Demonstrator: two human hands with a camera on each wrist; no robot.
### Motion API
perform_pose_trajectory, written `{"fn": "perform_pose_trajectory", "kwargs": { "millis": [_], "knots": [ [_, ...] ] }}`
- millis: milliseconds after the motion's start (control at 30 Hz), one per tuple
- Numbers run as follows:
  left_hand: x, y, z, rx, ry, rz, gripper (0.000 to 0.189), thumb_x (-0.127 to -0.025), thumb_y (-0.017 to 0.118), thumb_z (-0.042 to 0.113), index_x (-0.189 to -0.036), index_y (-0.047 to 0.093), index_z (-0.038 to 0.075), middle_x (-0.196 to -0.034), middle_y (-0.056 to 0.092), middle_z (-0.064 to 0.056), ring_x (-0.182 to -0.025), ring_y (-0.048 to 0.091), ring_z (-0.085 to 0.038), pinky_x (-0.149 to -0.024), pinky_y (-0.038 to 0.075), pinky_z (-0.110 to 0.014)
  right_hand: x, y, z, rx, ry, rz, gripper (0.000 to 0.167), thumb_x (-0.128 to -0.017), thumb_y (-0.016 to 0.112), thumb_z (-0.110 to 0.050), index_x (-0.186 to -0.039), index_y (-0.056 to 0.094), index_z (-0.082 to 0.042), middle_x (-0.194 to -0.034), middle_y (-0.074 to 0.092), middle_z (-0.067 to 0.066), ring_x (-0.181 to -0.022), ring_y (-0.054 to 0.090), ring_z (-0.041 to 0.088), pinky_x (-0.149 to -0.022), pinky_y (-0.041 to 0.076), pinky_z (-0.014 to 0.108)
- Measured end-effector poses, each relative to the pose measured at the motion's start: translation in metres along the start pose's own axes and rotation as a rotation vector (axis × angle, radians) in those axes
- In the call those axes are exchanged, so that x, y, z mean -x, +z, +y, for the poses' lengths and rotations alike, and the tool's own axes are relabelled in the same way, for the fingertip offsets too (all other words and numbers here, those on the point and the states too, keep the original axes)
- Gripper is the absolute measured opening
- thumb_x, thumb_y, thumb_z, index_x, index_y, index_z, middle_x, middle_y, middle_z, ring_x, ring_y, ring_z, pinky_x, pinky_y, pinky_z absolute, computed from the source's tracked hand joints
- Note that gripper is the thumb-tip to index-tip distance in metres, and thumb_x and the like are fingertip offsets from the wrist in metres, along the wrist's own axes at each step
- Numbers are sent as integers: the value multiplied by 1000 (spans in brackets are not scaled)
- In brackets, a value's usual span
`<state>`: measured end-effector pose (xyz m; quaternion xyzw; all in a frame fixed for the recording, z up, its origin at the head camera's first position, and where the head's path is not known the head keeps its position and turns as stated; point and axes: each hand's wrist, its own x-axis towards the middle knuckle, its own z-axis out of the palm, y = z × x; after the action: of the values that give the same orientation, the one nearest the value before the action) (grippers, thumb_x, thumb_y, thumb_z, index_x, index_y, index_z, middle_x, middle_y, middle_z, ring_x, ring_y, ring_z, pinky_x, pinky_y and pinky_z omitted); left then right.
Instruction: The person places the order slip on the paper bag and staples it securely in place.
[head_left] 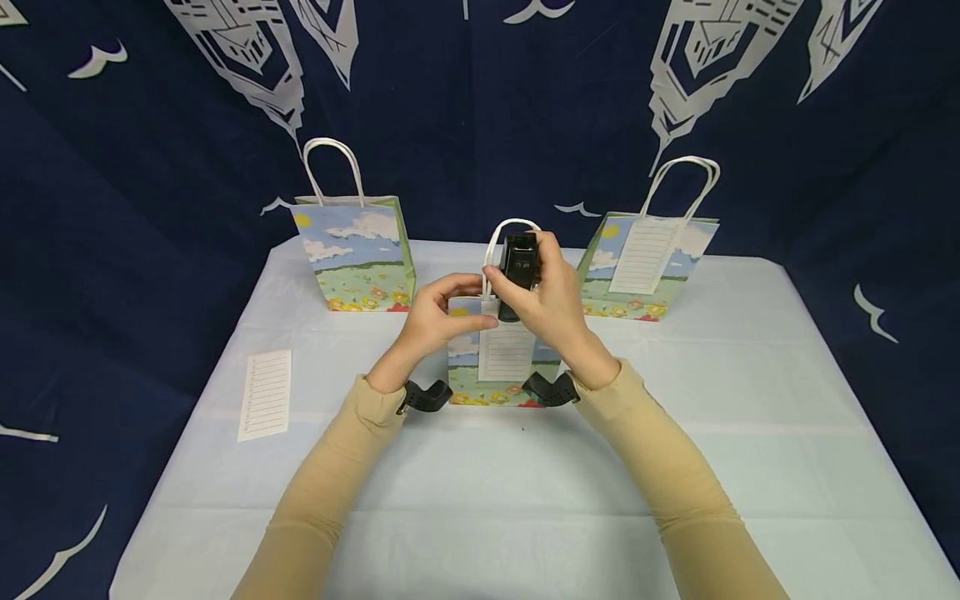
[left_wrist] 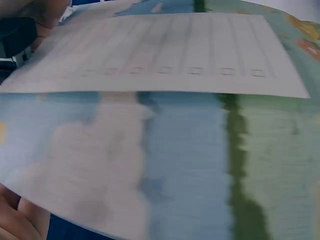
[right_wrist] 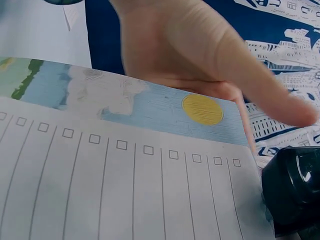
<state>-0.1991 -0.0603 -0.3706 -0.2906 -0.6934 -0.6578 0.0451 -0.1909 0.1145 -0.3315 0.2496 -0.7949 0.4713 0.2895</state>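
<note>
A small paper bag with a painted meadow stands at the table's middle, its front toward me. A lined checklist card lies upright against its front. My right hand grips a black stapler at the bag's top edge, over the top of the card; the right wrist view shows the stapler at the card's upper end. My left hand is round the bag's upper left side, fingers behind it and thumb extended in front toward the stapler. The white handle rises behind both hands.
A similar bag without a card stands back left. Another bag, bearing a card by its handle, stands back right. A loose checklist card lies on the left of the white-covered table. A dark blue printed curtain hangs behind.
</note>
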Motion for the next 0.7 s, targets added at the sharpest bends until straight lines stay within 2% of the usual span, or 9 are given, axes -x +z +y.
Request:
{"fn": "perform_pose_trajectory", "kwargs": {
  "millis": [100,267,467,700],
  "knots": [
    [-1,2,19,-54,7,-23,51,-66,78,-12,-113,58,-15,-108,61,-29,-102,58,-36,-91,47,-38,0,0,0,4,-1,2,40,-80,75,-13,-104,48,4,-82,61,14,-61,57,17,-54,47,27],
    [-2,8,35,-173,-24,-39,49,-66,83,-2,-110,64,-8,-104,66,-19,-99,61,-31,-88,48,-37,-1,0,1,7,-13,11,41,-79,76,-14,-104,50,4,-83,62,14,-62,59,18,-55,48,28],
    [-3,13,38,-230,4,-34,33,-68,82,0,-97,68,-7,-96,69,-18,-96,63,-28,-90,47,-32,-1,0,1,3,-11,2,44,-77,78,-16,-105,50,3,-84,62,13,-63,61,18,-56,49,27],
    [-3,12,37,-214,29,-44,39,-68,82,-2,-104,68,-8,-101,68,-19,-99,63,-31,-90,48,-35,0,-3,0,-75,43,-34,54,-70,84,-15,-110,52,2,-87,66,11,-70,66,18,-63,53,26]
  ]
}}
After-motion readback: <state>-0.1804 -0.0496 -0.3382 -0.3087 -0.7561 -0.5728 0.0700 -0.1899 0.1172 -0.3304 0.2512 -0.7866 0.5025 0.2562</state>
